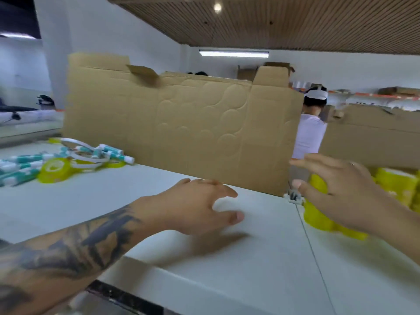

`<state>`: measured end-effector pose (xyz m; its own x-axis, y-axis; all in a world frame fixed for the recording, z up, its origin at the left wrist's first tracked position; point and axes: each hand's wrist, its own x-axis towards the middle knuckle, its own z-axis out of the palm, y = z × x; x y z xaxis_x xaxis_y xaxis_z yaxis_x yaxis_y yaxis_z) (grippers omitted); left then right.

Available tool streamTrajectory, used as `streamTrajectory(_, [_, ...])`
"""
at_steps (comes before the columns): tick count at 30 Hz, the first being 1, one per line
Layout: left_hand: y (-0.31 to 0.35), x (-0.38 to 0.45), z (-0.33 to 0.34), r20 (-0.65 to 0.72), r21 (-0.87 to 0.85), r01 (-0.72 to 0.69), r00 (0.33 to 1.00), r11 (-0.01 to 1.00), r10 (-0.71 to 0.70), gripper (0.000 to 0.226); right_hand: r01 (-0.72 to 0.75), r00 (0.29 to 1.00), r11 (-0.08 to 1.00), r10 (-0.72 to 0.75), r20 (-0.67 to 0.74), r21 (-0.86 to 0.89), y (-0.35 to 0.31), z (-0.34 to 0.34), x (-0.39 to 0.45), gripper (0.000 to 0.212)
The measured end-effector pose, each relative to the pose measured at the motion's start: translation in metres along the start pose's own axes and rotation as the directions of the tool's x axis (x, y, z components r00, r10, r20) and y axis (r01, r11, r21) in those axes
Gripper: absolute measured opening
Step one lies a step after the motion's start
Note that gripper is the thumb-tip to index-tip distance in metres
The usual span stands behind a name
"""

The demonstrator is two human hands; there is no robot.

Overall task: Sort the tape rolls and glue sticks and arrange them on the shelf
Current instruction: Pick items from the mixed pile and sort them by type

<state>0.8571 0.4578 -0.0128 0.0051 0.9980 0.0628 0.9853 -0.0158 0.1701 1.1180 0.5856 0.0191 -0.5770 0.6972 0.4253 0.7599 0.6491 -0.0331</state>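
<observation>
Tape rolls (318,201) stacked upright at the table's (227,258) right side.
Right hand (341,194) curls around the yellow stack; left hand (197,208) hovers spread, holding nothing. Glue sticks (27,167) lie flat far left, blurred.

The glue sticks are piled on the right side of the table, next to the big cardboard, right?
Not quite. The head view shows the glue sticks piled on the left side of the table, next to the big cardboard. The right side holds yellow tape rolls.
</observation>
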Motion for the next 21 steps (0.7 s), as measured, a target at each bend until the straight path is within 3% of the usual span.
streamTrajectory(4, [-0.067, -0.032, -0.008, -0.029, -0.002, 0.136, 0.990, 0.991, -0.136, 0.064, 0.160, 0.968, 0.987, -0.151, 0.200, -0.031, -0.081, 0.034, 0.025, 0.066])
streamTrajectory(8, [-0.138, -0.059, -0.017, -0.092, -0.002, 0.255, 0.963, 0.967, -0.254, 0.062, 0.247, 0.920, 0.969, -0.243, 0.308, 0.028, -0.155, 0.063, 0.043, 0.061])
streamTrajectory(12, [-0.199, -0.079, -0.031, -0.184, 0.022, 0.337, 0.927, 0.941, -0.327, 0.060, 0.277, 0.883, 0.957, -0.287, 0.370, 0.082, -0.215, 0.080, 0.060, 0.058])
streamTrajectory(21, [-0.303, -0.118, -0.053, -0.416, 0.169, 0.438, 0.844, 0.883, -0.340, 0.067, 0.298, 0.834, 0.947, -0.319, 0.450, 0.119, -0.312, 0.102, 0.085, 0.063])
